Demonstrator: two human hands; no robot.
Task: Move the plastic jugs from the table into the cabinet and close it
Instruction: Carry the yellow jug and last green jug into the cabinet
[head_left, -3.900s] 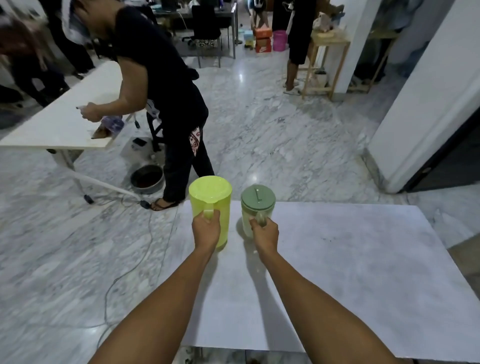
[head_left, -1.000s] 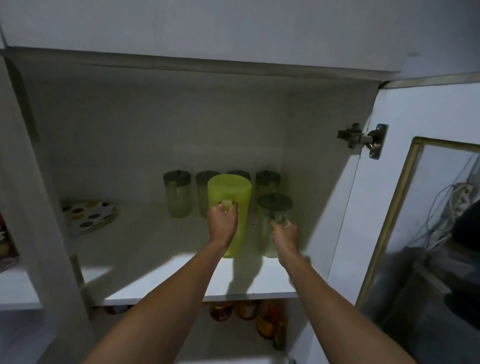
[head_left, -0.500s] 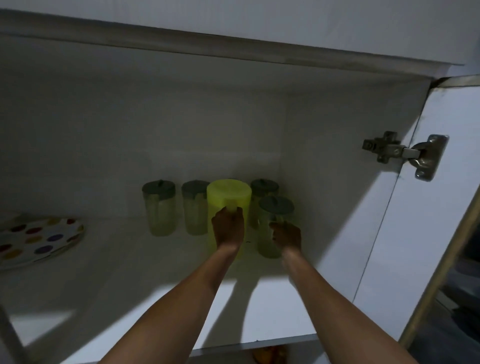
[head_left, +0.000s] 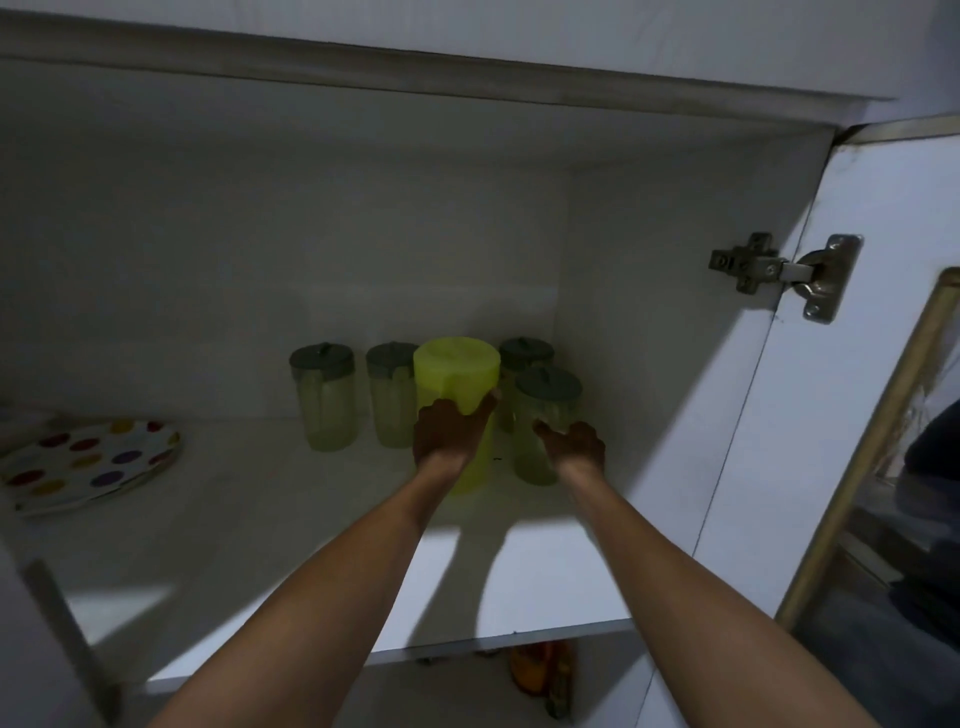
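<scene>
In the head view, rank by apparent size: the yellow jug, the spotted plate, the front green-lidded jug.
1. The spotted plate and the yellow jug: too alike to rank; the plate spreads wider, the jug is taller and the left hand covers part of it.
2. The front green-lidded jug, clearly smaller.

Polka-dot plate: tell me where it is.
Head view: the polka-dot plate lies far left on the cabinet shelf, well left of the nearest lidded jug.

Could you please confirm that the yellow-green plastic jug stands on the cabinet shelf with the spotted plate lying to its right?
No: the head view shows the spotted plate lying to the left of the yellow-green plastic jug, which does stand on the cabinet shelf.
</scene>
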